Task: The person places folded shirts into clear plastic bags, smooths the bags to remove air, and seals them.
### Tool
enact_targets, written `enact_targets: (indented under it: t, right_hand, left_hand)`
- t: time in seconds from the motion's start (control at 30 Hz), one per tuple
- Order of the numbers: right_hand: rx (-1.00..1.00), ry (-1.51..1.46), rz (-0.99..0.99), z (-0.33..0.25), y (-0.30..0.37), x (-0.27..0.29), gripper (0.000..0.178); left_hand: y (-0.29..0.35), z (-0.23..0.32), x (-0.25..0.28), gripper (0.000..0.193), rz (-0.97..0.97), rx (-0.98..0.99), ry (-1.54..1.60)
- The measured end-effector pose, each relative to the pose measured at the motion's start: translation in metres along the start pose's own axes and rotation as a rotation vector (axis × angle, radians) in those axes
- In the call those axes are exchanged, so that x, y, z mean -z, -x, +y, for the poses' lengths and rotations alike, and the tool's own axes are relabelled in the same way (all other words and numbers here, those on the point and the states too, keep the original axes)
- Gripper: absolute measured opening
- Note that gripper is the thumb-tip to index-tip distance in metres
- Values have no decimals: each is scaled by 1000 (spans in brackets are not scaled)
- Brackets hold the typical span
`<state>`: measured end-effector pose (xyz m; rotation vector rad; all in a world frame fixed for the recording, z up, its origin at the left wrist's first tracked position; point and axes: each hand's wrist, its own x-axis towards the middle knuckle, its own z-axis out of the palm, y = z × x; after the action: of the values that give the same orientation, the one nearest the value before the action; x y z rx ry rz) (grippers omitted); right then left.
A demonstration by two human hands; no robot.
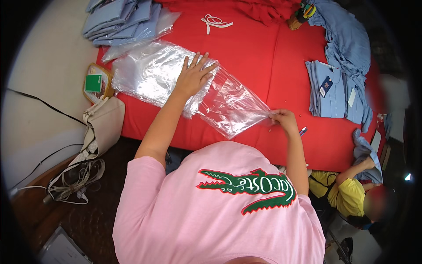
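Note:
My left hand [193, 77] lies flat, fingers spread, on a stack of clear plastic bags [147, 72] on the red-covered table. My right hand [284, 120] pinches the corner of one clear plastic bag [237, 103], which stretches out to the right from the stack. The bag's other end lies by my left palm. Just beside my right hand is a small pen-like item [303, 131], partly hidden by my wrist.
Folded blue shirts in plastic [121, 20] are piled at the far left. Folded blue shirts with tags [326, 90] lie at the right, near loose blue cloth [347, 39]. White cord [215, 22] and a holder with tools [301, 17] sit at the back. A person in yellow [347, 193] works at the right.

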<state>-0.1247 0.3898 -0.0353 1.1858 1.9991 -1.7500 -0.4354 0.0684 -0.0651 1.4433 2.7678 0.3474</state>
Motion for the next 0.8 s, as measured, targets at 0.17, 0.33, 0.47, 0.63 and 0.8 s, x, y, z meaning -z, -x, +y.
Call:
enact_targets:
  t: [0.17,0.33,0.47,0.63,0.8]
  right_hand:
    - [40,-70,48,37,35,7,13]
    - [-28,6,131,55,75,18,9]
    - [-34,-93,124,55,119,29,14]
    - [-113,-266,-43,86,175,44,14]
    - [-25,-570,121,161,269,88,12]
  left_hand:
    - [-1,-1,4,49,-9,8,-25]
    - [-3,-1,4,49,-5,20,-52]
    - [-4,-4,-4,51,14,35,-61]
    - [-8,-5,-8,59,27,17,15]
    - [-10,-13,-2,81,117,61,264]
